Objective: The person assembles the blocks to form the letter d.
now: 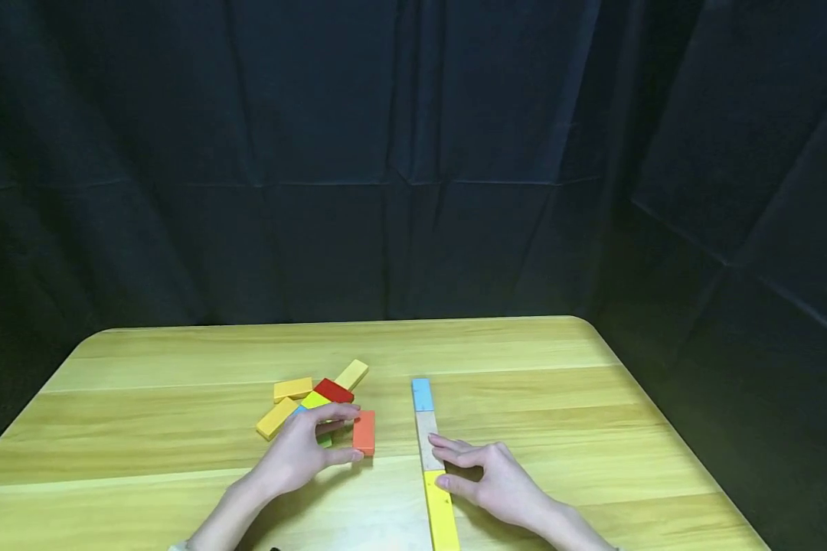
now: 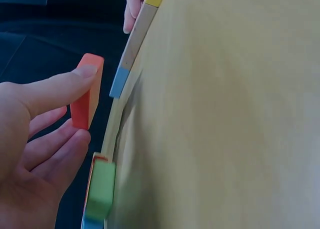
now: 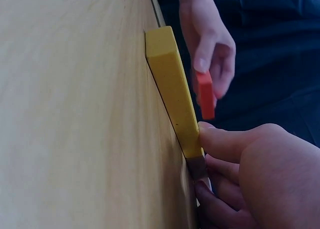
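Between the orange block pinched in my left fingers and the row of blocks, a lane of bench gives me room to pass. The loose pile crowds the far left, partly hidden behind my left fingers. Along the row's right side, my right fingers touch the blocks and stand in the way; farther right, bench stretches wide toward the dark curtain.

In the head view, the left hand, at lower centre-left, pinches with thumb and fingers, while the right hand, at lower centre-right, reaches its gently bent fingers leftward.
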Tool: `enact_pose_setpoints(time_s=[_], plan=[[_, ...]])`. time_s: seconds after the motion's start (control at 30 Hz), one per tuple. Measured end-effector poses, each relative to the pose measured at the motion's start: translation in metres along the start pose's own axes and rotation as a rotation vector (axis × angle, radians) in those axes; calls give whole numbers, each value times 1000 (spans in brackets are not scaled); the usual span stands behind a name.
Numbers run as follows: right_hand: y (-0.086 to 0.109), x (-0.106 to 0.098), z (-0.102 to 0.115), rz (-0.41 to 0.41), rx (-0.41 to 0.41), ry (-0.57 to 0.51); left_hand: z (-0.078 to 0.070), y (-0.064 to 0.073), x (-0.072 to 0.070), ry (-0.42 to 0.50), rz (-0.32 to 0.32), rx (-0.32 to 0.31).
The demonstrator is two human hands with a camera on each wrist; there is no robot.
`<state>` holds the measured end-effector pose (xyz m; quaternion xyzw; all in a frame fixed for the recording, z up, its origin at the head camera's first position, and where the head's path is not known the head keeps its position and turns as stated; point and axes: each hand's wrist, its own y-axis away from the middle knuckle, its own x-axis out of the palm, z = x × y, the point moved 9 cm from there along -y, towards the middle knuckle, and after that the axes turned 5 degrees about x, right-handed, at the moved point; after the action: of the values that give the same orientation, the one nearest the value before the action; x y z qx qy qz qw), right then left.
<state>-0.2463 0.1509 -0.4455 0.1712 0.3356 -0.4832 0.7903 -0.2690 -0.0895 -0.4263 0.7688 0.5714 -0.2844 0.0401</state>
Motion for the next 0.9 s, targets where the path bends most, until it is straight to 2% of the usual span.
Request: enact_pose_setpoints(time_s=[0.2, 0.53, 0.73, 0.9], plan=[[0, 1, 0, -2, 1, -10, -8, -23, 14, 42, -7, 33], [0, -1, 1, -7, -16, 0, -10, -55, 40, 42, -4, 51], [0, -1, 1, -7, -12, -2, -6, -70, 51, 11, -48, 36], [-1, -2, 1, -13, -16, 8, 0, -82, 52, 8, -101, -2]])
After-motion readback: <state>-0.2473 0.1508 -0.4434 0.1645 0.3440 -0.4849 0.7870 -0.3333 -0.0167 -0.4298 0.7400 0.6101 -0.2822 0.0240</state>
